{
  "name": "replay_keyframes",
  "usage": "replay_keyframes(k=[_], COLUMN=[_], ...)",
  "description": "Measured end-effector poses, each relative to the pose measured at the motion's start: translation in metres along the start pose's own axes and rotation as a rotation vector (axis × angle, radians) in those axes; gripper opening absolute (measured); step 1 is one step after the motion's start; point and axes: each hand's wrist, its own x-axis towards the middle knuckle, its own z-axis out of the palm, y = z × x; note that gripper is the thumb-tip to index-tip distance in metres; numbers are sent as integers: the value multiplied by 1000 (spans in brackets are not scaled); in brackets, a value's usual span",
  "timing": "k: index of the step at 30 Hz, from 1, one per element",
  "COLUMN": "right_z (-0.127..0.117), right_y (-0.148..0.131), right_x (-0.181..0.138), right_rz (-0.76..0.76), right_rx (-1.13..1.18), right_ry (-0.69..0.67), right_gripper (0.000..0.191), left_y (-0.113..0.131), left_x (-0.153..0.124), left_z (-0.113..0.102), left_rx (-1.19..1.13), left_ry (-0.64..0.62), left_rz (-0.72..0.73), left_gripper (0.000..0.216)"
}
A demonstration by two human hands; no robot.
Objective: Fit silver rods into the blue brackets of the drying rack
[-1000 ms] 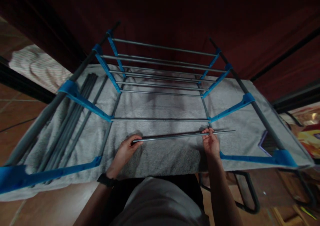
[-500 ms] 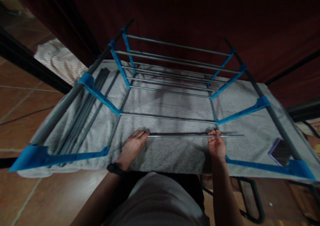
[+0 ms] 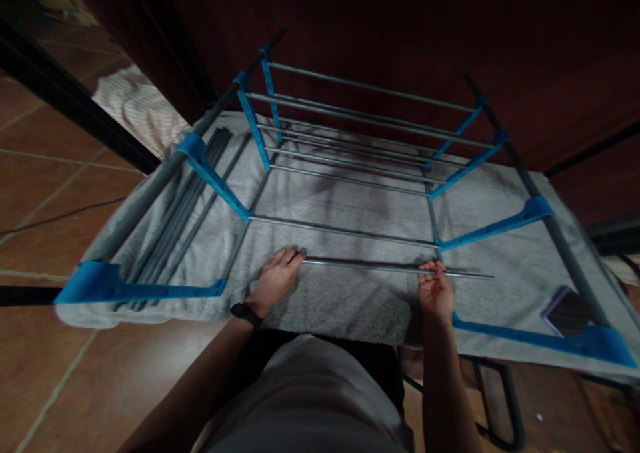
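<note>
A thin grey metal rod [image 3: 363,265] lies level across the front of the blanket between my two hands. My left hand [image 3: 279,278], with a dark band at the wrist, is closed around the rod's left end. My right hand [image 3: 435,289] pinches the rod near its right end, which sticks out past the fingers. Just beyond stands a rack frame of grey tubes with blue plastic brackets, such as the left front bracket [image 3: 143,291] and the right front bracket [image 3: 545,336]. A fixed crossbar [image 3: 345,231] runs parallel behind the held rod.
Several loose grey tubes [image 3: 183,213] lie on the grey blanket [image 3: 340,306] at the left. A phone-like dark slab with a purple edge [image 3: 567,311] rests by the right front bracket. A dark red curtain [image 3: 380,26] hangs behind.
The view has shifted slightly, so the rack's left side sits further right and higher. Both hands keep hold of the rod, which appears slightly more slanted.
</note>
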Motion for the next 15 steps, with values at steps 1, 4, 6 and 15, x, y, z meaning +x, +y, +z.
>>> replay_keyframes(k=[1,4,6,15], right_z=[0,1,1,0], right_y=[0,-1,-2,-3], right_x=[0,-1,-1,-3], right_rz=[1,5,7,3], right_rx=[4,13,14,9], right_ry=[-4,-14,-15,-25], right_gripper=[22,19,17,17], left_y=[0,2,3,7], left_x=[0,0,-1,-1], left_z=[1,1,1,-1], left_rx=[-1,14,38,132], left_ry=[3,-1,-10,-13], left_rz=[-2,-5,-3,16], left_gripper=[40,42,42,43])
